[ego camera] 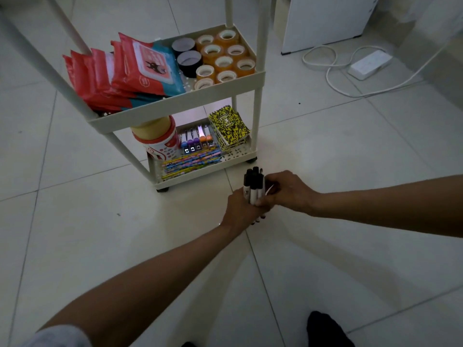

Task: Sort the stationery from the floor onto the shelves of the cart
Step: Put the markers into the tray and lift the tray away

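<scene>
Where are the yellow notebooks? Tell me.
In the head view, the yellow notebooks lie stacked at the right end of the cart's bottom shelf, beside the markers.

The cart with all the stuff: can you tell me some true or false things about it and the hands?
1. Both hands, left and right, hold a bundle of black markers. True.
2. The tape rolls lie on the bottom shelf. False: they sit on the shelf above it.
3. The yellow notebooks are on the bottom shelf. True.
4. The red wipe packs lie on the floor. False: they are on the shelf beside the tape rolls.
</scene>
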Motion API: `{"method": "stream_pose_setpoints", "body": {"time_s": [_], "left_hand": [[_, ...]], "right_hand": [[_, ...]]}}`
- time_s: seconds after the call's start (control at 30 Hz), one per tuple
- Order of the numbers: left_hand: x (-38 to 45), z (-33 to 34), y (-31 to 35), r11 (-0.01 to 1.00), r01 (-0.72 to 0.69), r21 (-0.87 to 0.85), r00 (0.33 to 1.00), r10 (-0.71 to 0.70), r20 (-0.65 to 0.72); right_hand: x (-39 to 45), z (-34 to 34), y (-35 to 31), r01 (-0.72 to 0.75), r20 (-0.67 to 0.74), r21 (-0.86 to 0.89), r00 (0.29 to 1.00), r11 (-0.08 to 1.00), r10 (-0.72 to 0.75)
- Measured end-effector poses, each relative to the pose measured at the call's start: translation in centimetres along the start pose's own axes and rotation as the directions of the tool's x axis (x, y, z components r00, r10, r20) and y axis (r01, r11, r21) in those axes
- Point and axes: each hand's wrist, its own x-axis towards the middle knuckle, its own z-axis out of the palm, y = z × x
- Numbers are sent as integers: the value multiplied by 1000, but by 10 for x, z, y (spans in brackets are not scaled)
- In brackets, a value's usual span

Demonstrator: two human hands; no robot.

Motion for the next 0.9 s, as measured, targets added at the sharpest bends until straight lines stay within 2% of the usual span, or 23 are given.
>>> {"method": "stream_pose_setpoints", "body": {"time_s": [0.07, 0.13, 0.2, 0.27, 0.43, 0.57, 0.73, 0.9], "left_hand": [[7, -1, 12, 998, 70, -5, 992, -69, 110], [12, -4, 25, 983, 172, -62, 954, -150, 258], [16, -8, 33, 963, 257, -85, 905, -209, 370], [19, -10, 39, 942, 319, -105, 875, -250, 415], [17, -11, 47, 905, 390, -171, 891, -325, 317], [-2, -15, 68, 897, 426, -115, 888, -390, 244], [-31, -17, 138, 902, 412, -129, 902, -383, 200], [-79, -33, 219, 890, 423, -169, 884, -364, 293]], "right_hand": [[-2, -4, 6, -90, 9, 159, 996, 983, 90], [-5, -6, 12, -177, 33, 324, 984, 929, 176], [-6, -5, 14, -224, 61, 418, 974, 881, 219], [-5, -5, 12, -239, 44, 459, 968, 856, 247], [-8, 7, -3, -257, 31, 619, 952, 742, 304], [-28, 11, -30, -244, 26, 737, 942, 630, 333], [-57, -30, -81, -224, 1, 703, 949, 675, 314], [-98, -67, -152, -264, 31, 658, 945, 705, 325]]}}
